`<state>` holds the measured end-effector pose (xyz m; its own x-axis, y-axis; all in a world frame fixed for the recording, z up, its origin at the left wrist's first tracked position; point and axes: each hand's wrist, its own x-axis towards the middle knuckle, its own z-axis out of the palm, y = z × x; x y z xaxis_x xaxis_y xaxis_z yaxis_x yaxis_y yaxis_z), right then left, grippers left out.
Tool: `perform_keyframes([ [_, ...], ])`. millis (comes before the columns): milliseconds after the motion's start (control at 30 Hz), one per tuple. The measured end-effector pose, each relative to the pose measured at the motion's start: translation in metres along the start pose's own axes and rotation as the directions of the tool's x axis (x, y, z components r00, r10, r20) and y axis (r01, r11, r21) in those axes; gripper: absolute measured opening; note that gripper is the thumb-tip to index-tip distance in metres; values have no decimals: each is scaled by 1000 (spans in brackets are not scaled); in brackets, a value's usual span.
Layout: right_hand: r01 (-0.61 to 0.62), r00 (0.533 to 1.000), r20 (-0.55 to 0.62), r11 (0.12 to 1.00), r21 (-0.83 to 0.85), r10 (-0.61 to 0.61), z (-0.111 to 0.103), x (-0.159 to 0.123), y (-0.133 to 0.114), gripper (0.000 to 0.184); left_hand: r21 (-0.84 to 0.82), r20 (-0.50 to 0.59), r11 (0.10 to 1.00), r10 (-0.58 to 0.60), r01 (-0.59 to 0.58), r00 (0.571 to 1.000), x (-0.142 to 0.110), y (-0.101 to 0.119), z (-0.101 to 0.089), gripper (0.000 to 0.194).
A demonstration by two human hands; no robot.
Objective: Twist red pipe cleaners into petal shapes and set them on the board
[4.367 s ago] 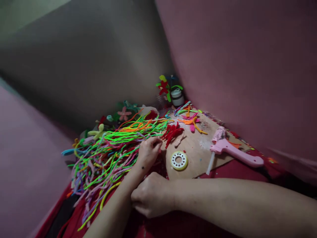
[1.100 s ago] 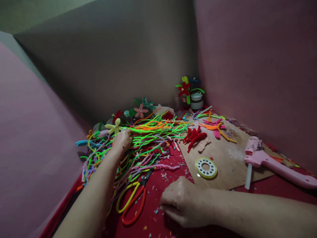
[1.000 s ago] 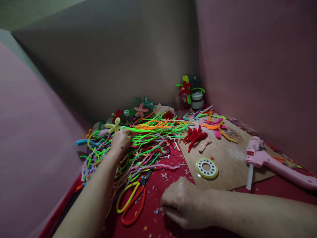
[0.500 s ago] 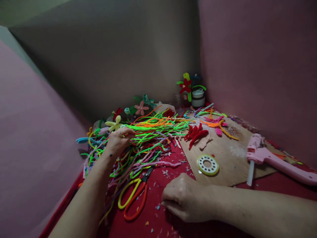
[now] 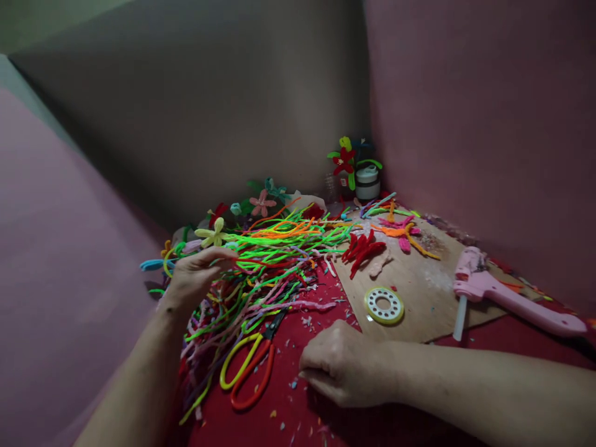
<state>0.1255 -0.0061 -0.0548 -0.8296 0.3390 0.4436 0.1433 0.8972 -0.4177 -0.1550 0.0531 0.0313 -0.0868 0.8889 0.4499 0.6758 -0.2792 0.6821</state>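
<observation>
My left hand [image 5: 200, 273] is at the left of a heap of pipe cleaners [image 5: 279, 248] in green, orange, pink and other colours. Its thumb and fingers pinch one end of a red pipe cleaner [image 5: 263, 263], which stretches right across the heap. My right hand [image 5: 342, 366] rests closed on the red cloth; whatever its fingers hold, if anything, is hidden. Between the two hands lie scissors [image 5: 249, 369] with one yellow and one red handle loop, their blades partly under the heap.
A brown board [image 5: 419, 292] carries a tape roll [image 5: 384, 305], folded red pieces [image 5: 362, 249] and a pink-orange pipe-cleaner piece [image 5: 404, 232]. A pink glue gun [image 5: 507, 295] lies at the right. Pipe-cleaner flowers [image 5: 262, 203] and a lidded jar [image 5: 367, 182] stand behind. Scraps litter the red cloth [image 5: 246, 428].
My left hand has moved left and slightly down, drawing the red pipe cleaner along the heap. My right hand stays closed in its place. The view has shifted slightly.
</observation>
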Motion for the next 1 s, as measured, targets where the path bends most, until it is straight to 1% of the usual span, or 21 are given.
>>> perform_keyframes([
  [67, -7, 1000, 2, 1000, 2, 7, 0, 1, 0, 14, -193, -156, 980, -83, 52, 984, 0, 1, 0, 18],
  [100, -14, 1000, 1, 1000, 1, 14, 0, 1, 0, 14, -252, -216, 966, -112, 56, 970, 1, 2, 1, 19],
  [133, -22, 1000, 2, 1000, 0, 22, 0, 2, 0, 14, -270, -253, 961, -128, 57, 959, 1, 4, 2, 20],
  [167, -29, 1000, 5, 1000, -2, 29, 0, 2, 0, 13, -248, -267, 967, -127, 59, 955, 2, 7, 5, 20],
  [200, -34, 999, 12, 999, -5, 34, 1, 2, -1, 13, -190, -265, 980, -101, 51, 959, 2, 12, 10, 20],
  [233, -36, 999, 19, 999, -8, 36, 1, 3, -1, 13, -106, -247, 994, -60, 34, 967, 1, 18, 16, 19],
  [267, -38, 999, 26, 999, -13, 38, 1, 3, -1, 13, -38, -186, 999, -16, 9, 982, 1, 25, 24, 18],
  [300, -40, 999, 31, 999, -17, 40, 1, 3, -1, 13, 31, -119, 998, 57, -54, 991, 0, 33, 33, 15],
  [333, -44, 998, 33, 999, -21, 45, 1, 3, -1, 13, 87, -9, 990, 112, -111, 994, -1, 40, 44, 13],
  [367, -50, 998, 34, 998, -26, 50, 1, 4, -1, 13, 114, 69, 980, 155, -162, 986, -3, 46, 55, 12],
  [400, -56, 998, 36, 998, -28, 57, 1, 4, -1, 14, 127, 113, 975, 169, -183, 979, -4, 51, 67, 12],
  [500, -70, 997, 42, 997, -19, 71, 0, 5, -1, 13, 27, 181, 987, 153, -160, 972, -5, 57, 99, 13],
  [533, -72, 996, 41, 997, -14, 73, 0, 5, -1, 13, 23, 208, 982, 179, -188, 962, -5, 56, 107, 12],
  [600, -73, 996, 42, 997, -12, 74, -1, 5, -1, 14, 108, 290, 949, 253, -295, 923, -5, 54, 119, 11],
  [633, -71, 997, 42, 997, -18, 72, -1, 5, -1, 15, 177, 338, 916, 286, -359, 897, -6, 52, 123, 12],
  [700, -63, 997, 42, 997, -35, 65, 0, 5, -1, 17, 303, 430, 835, 311, -460, 848, -7, 51, 129, 16],
  [767, -53, 998, 40, 997, -49, 55, 0, 4, -1, 18, 374, 483, 773, 310, -513, 819, -8, 51, 131, 16],
  [833, -51, 998, 45, 997, -52, 53, 0, 4, -2, 18, 406, 511, 740, 303, -536, 805, -9, 51, 132, 16],
  [1000, -53, 996, 70, 997, -53, 56, -2, 4, -3, 19, 443, 523, 709, 291, -548, 801, -11, 51, 131, 18],
])
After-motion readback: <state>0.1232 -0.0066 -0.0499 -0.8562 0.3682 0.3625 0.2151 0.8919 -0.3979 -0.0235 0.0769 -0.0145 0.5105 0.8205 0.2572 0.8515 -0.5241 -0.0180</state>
